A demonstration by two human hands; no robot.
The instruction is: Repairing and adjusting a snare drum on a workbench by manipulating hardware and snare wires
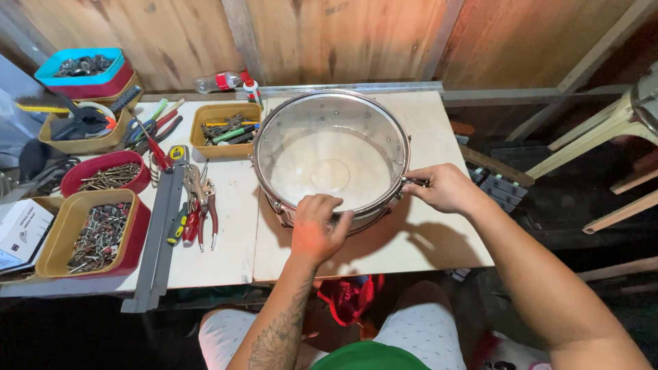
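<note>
White cardboard box (20, 229) at far left edge of bench, flat-lying, dark print panel on top face, partly cut off by frame, resting against tan tray of screws (88, 231). Clear plastic bottle (221, 81) lying on its side at back of bench against wooden wall, red label band around middle. Small white bottle (252, 91) just right of it, upright, red cap, coloured label strip on body. Small yellow tag with dark mark (177, 153) on end of grey bar, between red tray and yellow tray. No screens or signs in view.
</note>
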